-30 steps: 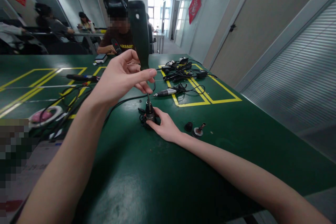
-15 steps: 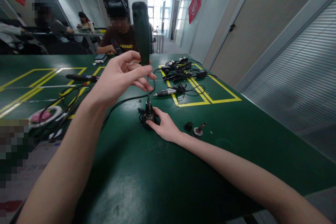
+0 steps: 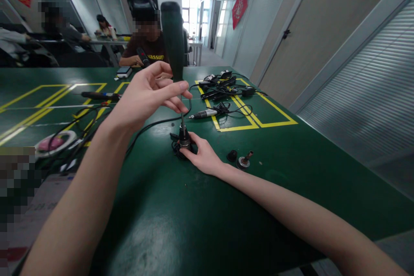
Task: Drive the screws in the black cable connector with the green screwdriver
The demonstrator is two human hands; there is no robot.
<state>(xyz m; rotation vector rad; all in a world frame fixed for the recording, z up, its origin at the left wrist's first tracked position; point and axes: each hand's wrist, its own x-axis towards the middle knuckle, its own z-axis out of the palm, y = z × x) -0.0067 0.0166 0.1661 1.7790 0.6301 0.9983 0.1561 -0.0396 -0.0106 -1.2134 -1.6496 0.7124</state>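
My left hand [image 3: 150, 95] pinches the upright dark green plastic-handled screwdriver [image 3: 173, 43] while my right hand [image 3: 202, 155] clamps the small black metal-topped part [image 3: 184, 141] on the green tabletop [image 3: 291, 155] centre, and I judge a tilted shaft could slip off.

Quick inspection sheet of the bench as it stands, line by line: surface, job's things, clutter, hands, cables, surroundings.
Surface: green table with yellow marked boxes.
Job's things: dark green screwdriver held upright, tip down in a small black part standing on the table.
Clutter: black cap and small round fitting beside the right wrist; white ring with pink centre at left.
Hands: left hand pinches the screwdriver's lower handle; right hand steadies the black part.
Cables: black cable runs under the left arm; tangle of leads and tools inside a yellow box.
Surroundings: a person in a dark shirt seated opposite; glass partitions and a corridor behind.
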